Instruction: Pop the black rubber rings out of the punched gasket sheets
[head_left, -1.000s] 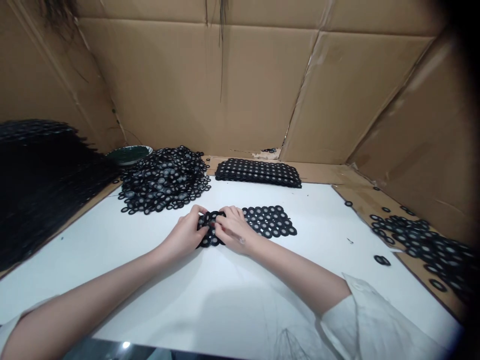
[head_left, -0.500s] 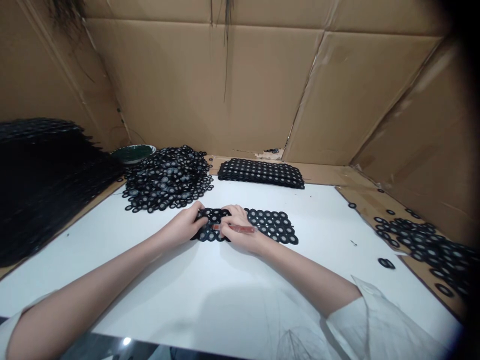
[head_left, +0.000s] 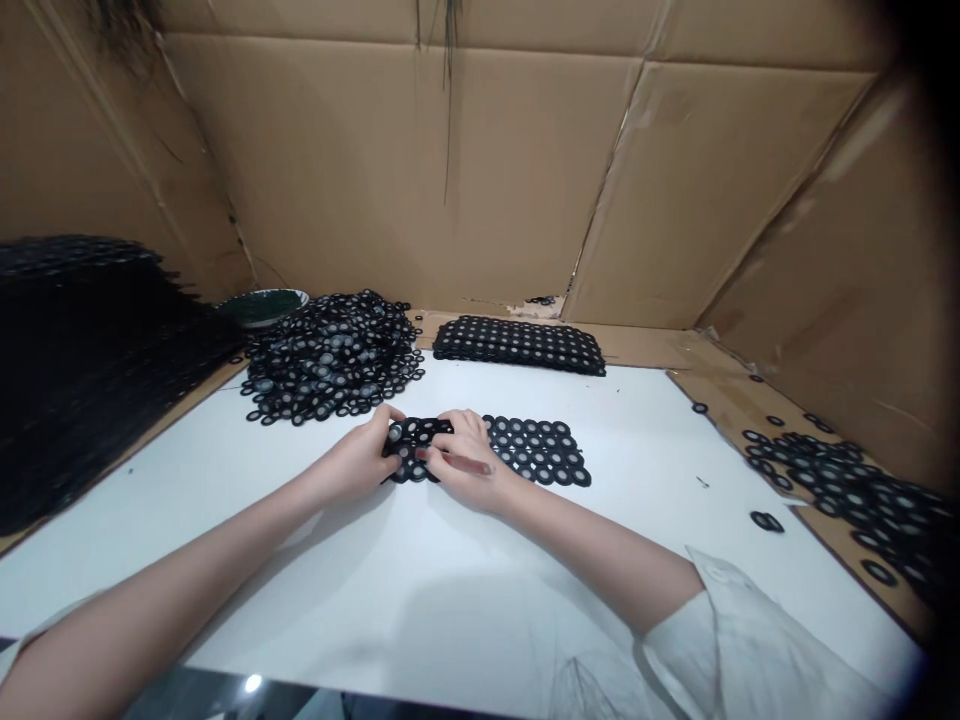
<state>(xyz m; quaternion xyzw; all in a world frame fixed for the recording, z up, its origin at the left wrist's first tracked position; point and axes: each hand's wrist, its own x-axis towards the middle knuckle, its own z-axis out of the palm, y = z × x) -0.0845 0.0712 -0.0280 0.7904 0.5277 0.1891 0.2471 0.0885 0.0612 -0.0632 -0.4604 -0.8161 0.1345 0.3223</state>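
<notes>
A flat black sheet of joined rings (head_left: 536,450) lies on the white table (head_left: 420,580) in front of me. My left hand (head_left: 364,460) grips its left end, fingers curled round the edge. My right hand (head_left: 465,462) rests on the sheet beside the left, fingers closed on a thin reddish stick-like tool (head_left: 461,458) laid across the rings. The part of the sheet under both hands is hidden.
A heap of loose black rings (head_left: 330,355) lies behind my left hand, with a green dish (head_left: 262,303) beyond it. A stacked ring sheet (head_left: 517,343) sits at the back. More loose rings (head_left: 847,490) spread on the right. A dark pile (head_left: 82,350) fills the left. Cardboard walls (head_left: 480,170) enclose everything.
A reddish tool, unseen one second ago, came into view in my right hand and now lies shorter under the fingers. Both hands stay on the sheet's left end.
</notes>
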